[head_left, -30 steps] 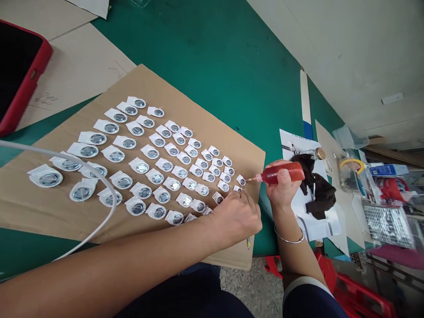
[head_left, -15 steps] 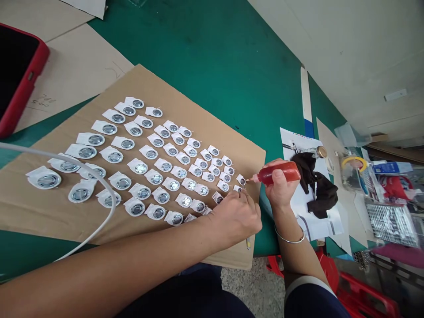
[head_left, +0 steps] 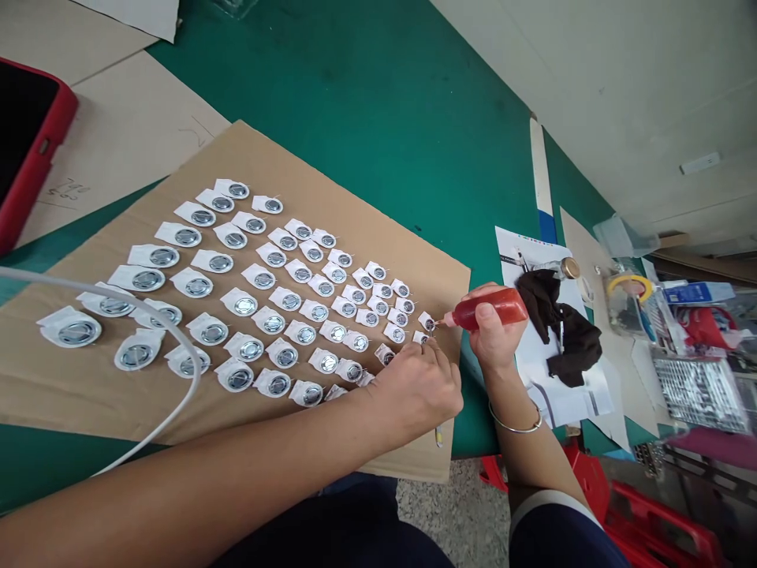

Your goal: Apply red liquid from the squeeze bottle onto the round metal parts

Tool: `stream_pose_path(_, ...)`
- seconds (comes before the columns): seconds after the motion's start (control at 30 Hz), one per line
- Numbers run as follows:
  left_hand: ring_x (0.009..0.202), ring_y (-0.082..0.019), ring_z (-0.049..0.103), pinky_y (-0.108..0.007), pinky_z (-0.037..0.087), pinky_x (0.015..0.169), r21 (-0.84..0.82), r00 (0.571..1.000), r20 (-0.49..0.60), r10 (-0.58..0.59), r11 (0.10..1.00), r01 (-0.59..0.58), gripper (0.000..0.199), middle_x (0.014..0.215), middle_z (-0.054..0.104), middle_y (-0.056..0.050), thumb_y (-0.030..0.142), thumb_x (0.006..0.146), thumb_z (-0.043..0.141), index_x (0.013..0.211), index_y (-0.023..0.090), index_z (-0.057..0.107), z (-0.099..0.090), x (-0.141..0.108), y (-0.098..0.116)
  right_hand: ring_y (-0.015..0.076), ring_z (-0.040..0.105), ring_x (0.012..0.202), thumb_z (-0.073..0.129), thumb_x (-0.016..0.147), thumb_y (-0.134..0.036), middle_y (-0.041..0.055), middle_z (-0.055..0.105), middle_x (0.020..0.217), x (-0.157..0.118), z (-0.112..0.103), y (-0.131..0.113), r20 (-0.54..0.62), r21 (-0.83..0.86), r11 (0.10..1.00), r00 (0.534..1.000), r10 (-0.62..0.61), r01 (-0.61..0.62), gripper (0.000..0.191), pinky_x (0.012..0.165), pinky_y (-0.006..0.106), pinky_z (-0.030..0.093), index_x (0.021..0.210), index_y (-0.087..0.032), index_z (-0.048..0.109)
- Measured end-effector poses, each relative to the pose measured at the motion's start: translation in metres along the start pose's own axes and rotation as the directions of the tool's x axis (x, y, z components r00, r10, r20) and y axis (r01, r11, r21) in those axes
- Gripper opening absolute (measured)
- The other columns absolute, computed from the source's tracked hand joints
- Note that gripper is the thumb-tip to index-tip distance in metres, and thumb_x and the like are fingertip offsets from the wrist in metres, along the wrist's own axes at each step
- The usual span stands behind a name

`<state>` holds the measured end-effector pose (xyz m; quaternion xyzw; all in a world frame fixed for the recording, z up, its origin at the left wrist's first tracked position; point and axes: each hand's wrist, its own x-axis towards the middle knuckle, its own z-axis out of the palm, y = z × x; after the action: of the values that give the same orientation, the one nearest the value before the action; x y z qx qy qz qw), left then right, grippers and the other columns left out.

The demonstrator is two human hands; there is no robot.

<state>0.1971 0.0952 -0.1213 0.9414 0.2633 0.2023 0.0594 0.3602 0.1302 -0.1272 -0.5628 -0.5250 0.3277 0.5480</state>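
My right hand [head_left: 497, 335] is wrapped round a red squeeze bottle [head_left: 494, 309], its thin nozzle pointing left. The nozzle tip is at a small white piece with a round metal part [head_left: 426, 322], near the right edge of a cardboard sheet [head_left: 355, 213]. Just below that piece my left hand [head_left: 421, 384] is closed, pinching something thin that I cannot make out. Rows of similar white pieces with shiny discs [head_left: 242, 303] cover the cardboard. Some lie partly behind my left wrist.
A phone in a red case [head_left: 44, 150] is at the far left, and a white cable [head_left: 195, 371] loops over the cardboard. Right of the bottle are papers [head_left: 535, 394], a dark cloth [head_left: 576, 351] and a lidded jar [head_left: 568, 268]. Red stools [head_left: 650, 528] stand below.
The view has shifted slightly, so the cardboard and pieces appear a little further left. Both hands keep nearly the same pose, the bottle nozzle still at the same small piece.
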Motion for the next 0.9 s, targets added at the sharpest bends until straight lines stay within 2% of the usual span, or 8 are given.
stream_pose_path(0.13, 0.071, -0.024, 0.064, -0.032, 0.047, 0.056, 0.067, 1.000, -0.012, 0.003, 0.998, -0.002, 0.017, 0.089, 0.064, -0.023, 0.003, 0.077, 0.046, 0.086, 0.002, 0.061, -0.0010, -0.0005, -0.0003, 0.0105, 0.057, 0.048, 0.067, 0.067, -0.037, -0.0010, 0.054, 0.071, 0.0001, 0.0008, 0.0005, 0.003, 0.011, 1.000, 1.000, -0.013, 0.013, 0.023, 0.044, 0.026, 0.050, 0.078, -0.019, 0.057)
stream_pose_path(0.37, 0.070, -0.022, 0.064, -0.032, 0.049, 0.058, 0.027, 0.999, 0.033, 0.003, 1.000, -0.004, 0.013, 0.090, 0.064, -0.023, 0.003, 0.077, 0.048, 0.082, 0.003, 0.060, -0.0054, 0.0013, -0.0032, 0.0094, 0.057, 0.047, 0.068, 0.066, -0.037, -0.0012, 0.053, 0.072, -0.0011, 0.0016, -0.0018, 0.006, -0.005, 1.000, 1.000, 0.006, -0.006, 0.023, 0.046, 0.025, 0.051, 0.077, -0.018, 0.057)
stream_pose_path(0.63, 0.063, -0.021, 0.062, -0.032, 0.048, 0.054, 0.072, 0.999, 0.002, 0.032, 0.997, -0.032, 0.012, 0.088, 0.064, -0.023, 0.004, 0.076, 0.046, 0.075, 0.006, 0.057, -0.0053, 0.0021, -0.0046, 0.0111, 0.059, 0.049, 0.067, 0.068, -0.034, -0.0010, 0.057, 0.069, -0.0022, 0.0006, -0.0026, 0.016, -0.029, 1.000, 1.000, 0.005, -0.004, 0.021, 0.050, 0.027, 0.052, 0.079, -0.019, 0.058)
stream_pose_path(0.9, 0.053, -0.020, 0.058, -0.030, 0.045, 0.047, 0.105, 0.997, -0.071, 0.027, 0.994, -0.019, 0.014, 0.069, 0.062, -0.015, 0.000, 0.072, 0.043, 0.067, 0.010, 0.051, -0.0029, 0.0027, -0.0051, 0.0135, 0.059, 0.056, 0.068, 0.067, -0.037, 0.0003, 0.060, 0.063, -0.0006, -0.0015, -0.0033, 0.018, -0.088, 0.996, 1.000, -0.020, 0.021, 0.023, 0.057, 0.030, 0.052, 0.079, -0.019, 0.059)
